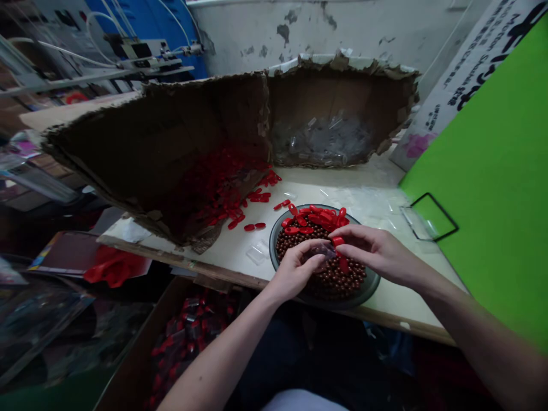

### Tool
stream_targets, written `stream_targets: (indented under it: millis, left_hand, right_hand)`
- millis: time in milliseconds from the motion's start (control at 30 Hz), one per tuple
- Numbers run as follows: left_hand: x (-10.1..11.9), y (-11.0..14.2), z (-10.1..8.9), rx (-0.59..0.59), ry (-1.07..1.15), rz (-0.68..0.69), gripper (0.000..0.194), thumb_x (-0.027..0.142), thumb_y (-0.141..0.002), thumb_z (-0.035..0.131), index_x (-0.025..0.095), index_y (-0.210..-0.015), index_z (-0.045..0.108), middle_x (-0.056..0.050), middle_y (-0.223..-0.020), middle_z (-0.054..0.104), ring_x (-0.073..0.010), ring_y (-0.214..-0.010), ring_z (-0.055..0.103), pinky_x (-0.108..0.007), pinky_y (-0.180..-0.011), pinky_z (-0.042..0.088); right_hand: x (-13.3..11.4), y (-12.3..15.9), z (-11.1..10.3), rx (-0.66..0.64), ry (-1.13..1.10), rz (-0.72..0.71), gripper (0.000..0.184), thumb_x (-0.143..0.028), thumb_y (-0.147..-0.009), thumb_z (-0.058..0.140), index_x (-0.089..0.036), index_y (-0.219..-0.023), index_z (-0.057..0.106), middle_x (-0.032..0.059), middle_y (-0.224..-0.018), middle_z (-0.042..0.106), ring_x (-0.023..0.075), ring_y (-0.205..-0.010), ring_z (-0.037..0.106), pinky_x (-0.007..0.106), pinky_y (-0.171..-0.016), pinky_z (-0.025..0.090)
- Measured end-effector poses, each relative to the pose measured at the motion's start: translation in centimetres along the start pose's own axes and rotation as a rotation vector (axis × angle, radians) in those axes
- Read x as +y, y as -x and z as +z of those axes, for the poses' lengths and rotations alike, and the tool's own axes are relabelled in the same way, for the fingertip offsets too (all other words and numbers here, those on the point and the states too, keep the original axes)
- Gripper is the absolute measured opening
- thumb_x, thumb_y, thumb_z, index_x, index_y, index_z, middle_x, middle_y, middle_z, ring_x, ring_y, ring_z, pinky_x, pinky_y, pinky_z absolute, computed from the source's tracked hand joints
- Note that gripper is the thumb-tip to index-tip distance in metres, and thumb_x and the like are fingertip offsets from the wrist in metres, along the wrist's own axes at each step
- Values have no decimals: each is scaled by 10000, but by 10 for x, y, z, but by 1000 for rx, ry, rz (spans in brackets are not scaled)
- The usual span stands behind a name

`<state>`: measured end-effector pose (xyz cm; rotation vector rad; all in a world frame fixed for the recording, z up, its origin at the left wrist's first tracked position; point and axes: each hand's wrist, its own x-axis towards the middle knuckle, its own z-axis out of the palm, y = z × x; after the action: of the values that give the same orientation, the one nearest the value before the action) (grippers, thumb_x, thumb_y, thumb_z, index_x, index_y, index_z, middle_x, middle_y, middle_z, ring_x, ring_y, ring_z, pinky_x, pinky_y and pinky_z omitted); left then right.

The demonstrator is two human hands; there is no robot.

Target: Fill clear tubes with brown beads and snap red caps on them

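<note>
Over a grey bowl (371,292) of brown beads (340,283), both hands meet close together. My left hand (299,261) is closed around a small clear plastic container (324,249). Pinched between the thumb and fingers of my right hand (369,246) is a red plastic cap (338,241), held right beside the container's end; whether they touch I cannot tell. More red caps (317,216) lie on the beads at the bowl's far side. Below the right hand another red piece (343,264) rests over the beads.
A torn cardboard box (128,137) holds a heap of red caps (214,185), some spilled onto the white table (240,251). Clear containers (327,140) fill a second cardboard compartment. A green panel (492,182) stands at right. Below left, a box holds red-capped pieces (192,325).
</note>
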<state>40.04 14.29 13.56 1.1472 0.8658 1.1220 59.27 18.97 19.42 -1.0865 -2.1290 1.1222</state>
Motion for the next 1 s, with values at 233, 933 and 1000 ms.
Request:
stream_targets:
  millis: [233,933,1000]
  left_hand:
    - [11,8,1,-28,-95,8,357,341,-860,566,225,-1193,617,-62,-1082,651,-149,-769,579,-229,-637,480]
    - [7,15,10,14,-241,81,284,237,-910,476,191,-1173,573,-65,-1176,621,-193,-1098,550,-315,-979,415]
    - [4,13,11,25,-190,42,282,240,-900,493,187,-1163,581,-61,-1120,635,-176,-1015,576,-286,-897,455]
  right_hand:
    - [1,3,2,45,-228,76,292,-415,-781,704,-208,-983,662,38,-911,698,174,-800,651,279,-710,537]
    - [1,15,26,108,-235,110,322,-406,-781,695,-209,-1036,701,52,-987,721,201,-865,675,336,-828,539]
    - [4,12,26,133,-202,108,335,-420,-785,685,-210,-1045,703,55,-1016,717,210,-900,668,352,-859,528]
